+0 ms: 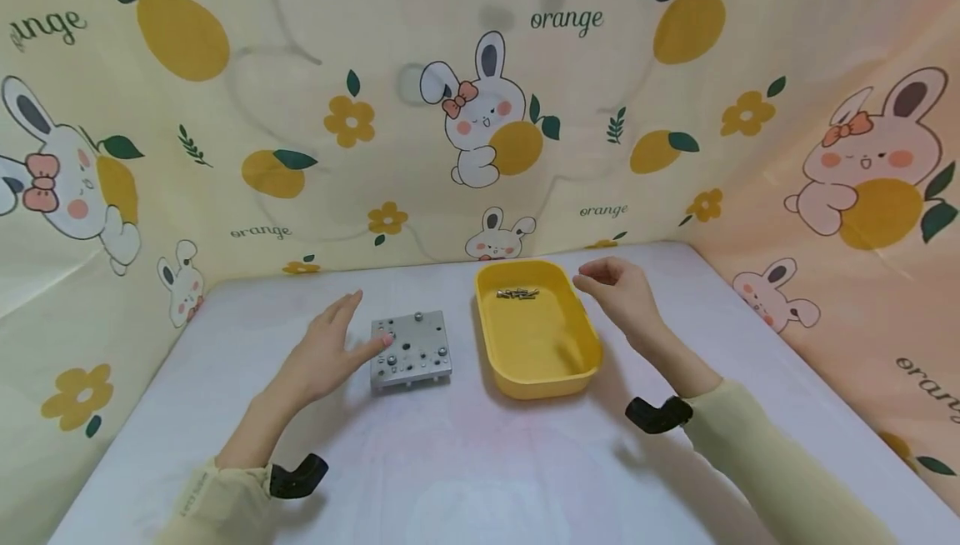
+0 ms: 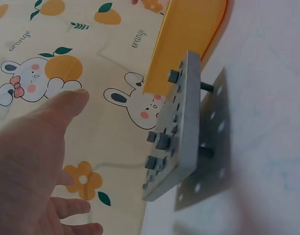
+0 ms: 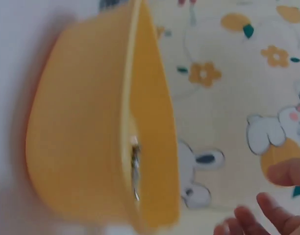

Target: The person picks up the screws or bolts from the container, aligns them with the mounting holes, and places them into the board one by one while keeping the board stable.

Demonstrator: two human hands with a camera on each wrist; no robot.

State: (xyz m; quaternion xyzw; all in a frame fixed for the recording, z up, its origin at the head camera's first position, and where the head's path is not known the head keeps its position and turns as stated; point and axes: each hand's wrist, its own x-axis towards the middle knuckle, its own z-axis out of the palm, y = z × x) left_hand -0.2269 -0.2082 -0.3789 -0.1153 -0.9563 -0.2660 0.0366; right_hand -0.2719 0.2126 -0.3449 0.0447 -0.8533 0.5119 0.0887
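A grey metal plate (image 1: 408,343) with holes and several screws in its top lies on the white table, raised off it on short pegs that show in the left wrist view. My left hand (image 1: 324,355) hovers at the plate's left side, fingers extended and thumb over its left part in the head view; it holds nothing. To the right stands a yellow tray (image 1: 536,345) with a small heap of metal screws (image 1: 517,293) at its far end. Beside the tray's far right rim, my right hand (image 1: 624,295) is raised with loosely bent fingers and nothing in them.
A printed cloth (image 1: 390,37) with rabbits and oranges hangs behind the table (image 1: 465,470) and along both sides. Each wrist carries a black camera mount (image 1: 298,477) at the sleeve. A narrow gap separates the plate from the tray.
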